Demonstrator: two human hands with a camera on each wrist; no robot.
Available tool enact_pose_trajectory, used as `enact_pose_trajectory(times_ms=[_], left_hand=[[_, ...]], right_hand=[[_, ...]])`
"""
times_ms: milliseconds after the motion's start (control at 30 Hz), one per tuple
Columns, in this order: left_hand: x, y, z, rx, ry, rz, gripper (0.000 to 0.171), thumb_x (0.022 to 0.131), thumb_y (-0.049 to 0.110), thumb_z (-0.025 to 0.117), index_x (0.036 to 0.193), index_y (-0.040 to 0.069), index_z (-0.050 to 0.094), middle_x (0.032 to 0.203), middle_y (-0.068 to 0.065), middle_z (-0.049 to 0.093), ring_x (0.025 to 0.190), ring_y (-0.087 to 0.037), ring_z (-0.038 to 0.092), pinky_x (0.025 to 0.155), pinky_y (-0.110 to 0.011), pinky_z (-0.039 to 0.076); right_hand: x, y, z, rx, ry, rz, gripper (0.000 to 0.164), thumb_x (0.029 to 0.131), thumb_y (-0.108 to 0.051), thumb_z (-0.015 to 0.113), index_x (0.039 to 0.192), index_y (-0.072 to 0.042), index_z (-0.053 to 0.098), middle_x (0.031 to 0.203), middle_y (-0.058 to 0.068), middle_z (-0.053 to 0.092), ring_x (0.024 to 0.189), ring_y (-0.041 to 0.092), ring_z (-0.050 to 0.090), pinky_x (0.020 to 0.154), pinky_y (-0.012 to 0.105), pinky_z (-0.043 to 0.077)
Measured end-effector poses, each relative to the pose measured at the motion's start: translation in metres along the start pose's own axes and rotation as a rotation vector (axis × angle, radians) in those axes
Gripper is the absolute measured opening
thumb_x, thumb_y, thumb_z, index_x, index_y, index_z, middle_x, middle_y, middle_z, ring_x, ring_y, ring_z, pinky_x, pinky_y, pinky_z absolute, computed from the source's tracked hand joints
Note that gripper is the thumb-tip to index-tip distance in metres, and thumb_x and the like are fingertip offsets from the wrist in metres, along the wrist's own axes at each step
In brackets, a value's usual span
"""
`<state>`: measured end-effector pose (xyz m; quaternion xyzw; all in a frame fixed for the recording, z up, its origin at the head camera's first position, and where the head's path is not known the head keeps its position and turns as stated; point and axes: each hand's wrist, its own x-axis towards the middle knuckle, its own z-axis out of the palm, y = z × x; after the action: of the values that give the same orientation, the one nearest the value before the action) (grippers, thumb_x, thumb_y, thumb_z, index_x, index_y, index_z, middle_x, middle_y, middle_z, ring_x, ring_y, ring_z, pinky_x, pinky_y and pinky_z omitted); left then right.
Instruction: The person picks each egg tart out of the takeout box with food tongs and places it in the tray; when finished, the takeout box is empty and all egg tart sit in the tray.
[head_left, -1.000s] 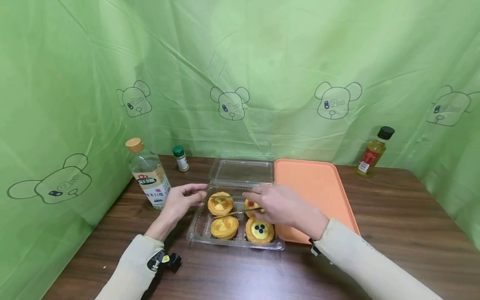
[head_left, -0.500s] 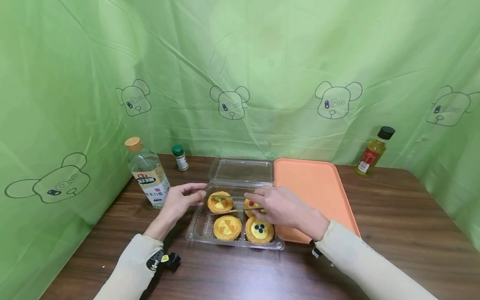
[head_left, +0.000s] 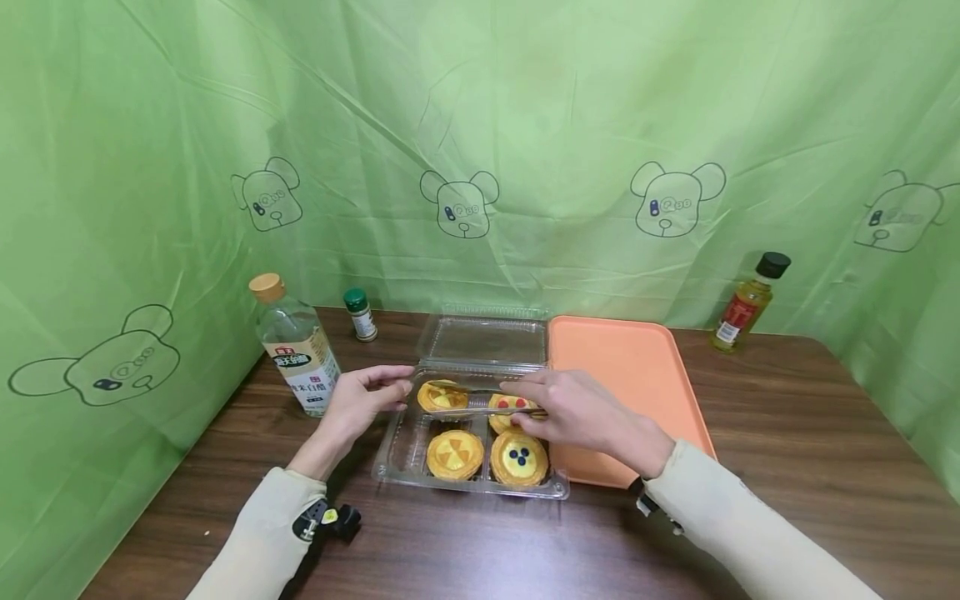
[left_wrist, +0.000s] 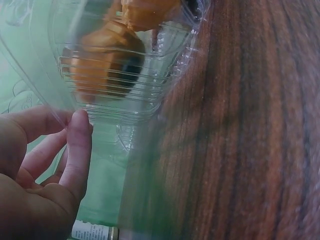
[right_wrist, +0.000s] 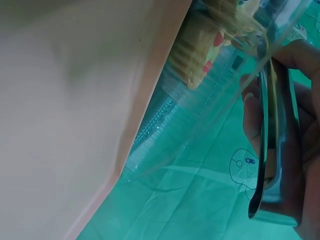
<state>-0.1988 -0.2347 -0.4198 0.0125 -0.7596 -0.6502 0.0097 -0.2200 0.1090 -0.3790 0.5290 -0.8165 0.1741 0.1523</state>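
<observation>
My left hand [head_left: 371, 394] pinches the left rim of a clear plastic clamshell box [head_left: 397, 468] between thumb and finger. In my right hand [head_left: 573, 408] is a pair of metal tongs [right_wrist: 287, 165], reaching left over the box. The tong arms lie on either side of the back-left egg tart [head_left: 444, 398], which looks slightly tilted; firm contact is hard to tell. A tart with orange wedges [head_left: 455, 455] sits front left. Front right is one with blueberries [head_left: 520, 462]. The tart with red pieces [head_left: 510, 404] at back right is partly hidden by my right hand.
The box's lid [head_left: 487, 342] lies folded open behind it. An orange tray [head_left: 622, 358] adjoins the right side. A vinegar bottle [head_left: 303, 367] and a green-capped shaker [head_left: 362, 317] stand left; an oil bottle [head_left: 746, 304] stands back right. A green curtain [head_left: 555, 100] surrounds the table.
The tongs have shifted back, from near the front-left tart to both sides of the back-left one. The front-left tart now lies flat. My right hand has moved slightly right; my left hand stays put.
</observation>
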Motion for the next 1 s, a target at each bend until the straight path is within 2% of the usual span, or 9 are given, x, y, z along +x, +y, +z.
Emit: enact_pose_trajectory(times_ms=[100,233,500,600,833,1000], left_hand=[[0.000,0.001,0.001,0.003,-0.001,-0.001,0.035,0.097,-0.002,0.074,0.131,-0.008,0.070,0.116,-0.025,0.074,0.096,-0.026,0.075,0.081,-0.032,0.067],[-0.001,0.002,0.001,0.003,0.000,-0.004,0.035,0.097,-0.001,0.074,0.132,-0.008,0.070,0.117,-0.026,0.074,0.098,-0.026,0.075,0.081,-0.032,0.067],[-0.001,0.001,0.000,-0.018,-0.005,0.003,0.036,0.097,-0.003,0.073,0.133,-0.009,0.069,0.116,-0.027,0.074,0.097,-0.022,0.075,0.082,-0.034,0.067],[0.000,0.001,-0.001,-0.021,-0.006,0.004,0.036,0.097,-0.002,0.073,0.133,-0.009,0.068,0.116,-0.026,0.074,0.097,-0.022,0.075,0.083,-0.034,0.067],[-0.001,0.001,0.000,-0.016,-0.008,0.003,0.036,0.098,-0.003,0.073,0.133,-0.010,0.068,0.116,-0.026,0.074,0.096,-0.022,0.075,0.082,-0.033,0.067],[-0.001,0.002,0.000,-0.016,-0.009,0.003,0.036,0.098,-0.003,0.072,0.133,-0.010,0.068,0.116,-0.025,0.074,0.096,-0.021,0.075,0.083,-0.032,0.067]], right_hand=[[-0.003,0.001,-0.004,-0.006,0.019,0.004,0.039,0.091,-0.017,0.082,0.127,-0.002,0.075,0.113,0.013,0.078,0.085,0.020,0.077,0.072,0.033,0.067],[-0.007,0.002,-0.012,-0.015,0.052,-0.016,0.041,0.089,-0.014,0.083,0.128,-0.001,0.074,0.112,0.012,0.078,0.089,0.020,0.076,0.073,0.035,0.067],[-0.014,0.011,-0.038,-0.048,0.141,-0.054,0.044,0.084,-0.009,0.086,0.126,0.002,0.074,0.107,0.012,0.078,0.080,0.017,0.074,0.067,0.034,0.066],[-0.017,0.015,-0.050,-0.050,0.159,-0.038,0.044,0.084,-0.006,0.086,0.126,0.002,0.074,0.108,0.011,0.078,0.077,0.014,0.071,0.064,0.031,0.064],[-0.034,0.025,-0.077,-0.120,0.163,0.038,0.050,0.084,-0.006,0.083,0.133,-0.009,0.074,0.092,-0.003,0.073,0.065,0.003,0.055,0.053,0.024,0.051],[-0.050,0.034,-0.091,-0.206,0.162,0.109,0.047,0.085,-0.011,0.083,0.131,-0.010,0.075,0.101,0.003,0.078,0.065,0.006,0.061,0.049,0.027,0.051]])
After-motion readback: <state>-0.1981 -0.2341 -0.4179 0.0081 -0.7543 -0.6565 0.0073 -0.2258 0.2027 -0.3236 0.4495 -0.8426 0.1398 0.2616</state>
